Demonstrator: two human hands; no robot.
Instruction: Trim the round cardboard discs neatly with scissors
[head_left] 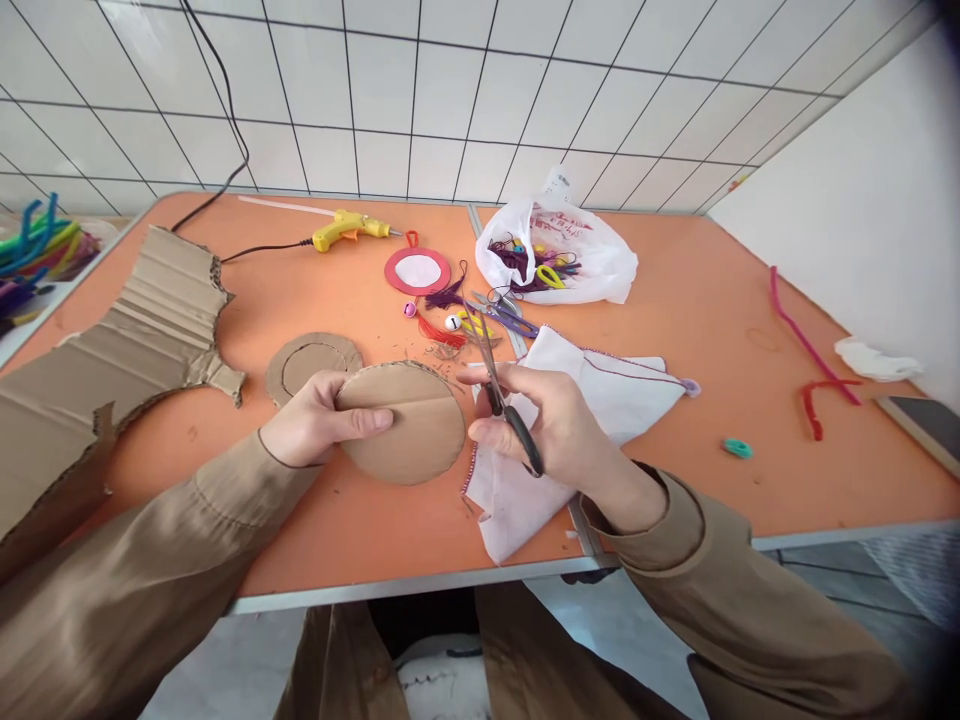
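Note:
My left hand (319, 418) grips a round cardboard disc (409, 425) by its left edge, thumb on top. The disc is held above the orange table. My right hand (551, 425) holds black-handled scissors (517, 430) just right of the disc, with the blades pointing up and away from me. The scissors and the disc look apart. Behind my left hand a cardboard ring (300, 362) lies on the table, partly covered. Under my right hand spreads a white cloth (510, 500) with dark red stitched edges.
Torn cardboard (135, 350) covers the table's left side. At the back are a yellow glue gun (349, 230) with its cord, a red-rimmed disc (418, 270), and a white plastic bag (592, 255) of threads. Pipe cleaners (810, 335) and a phone (926, 430) lie at the right.

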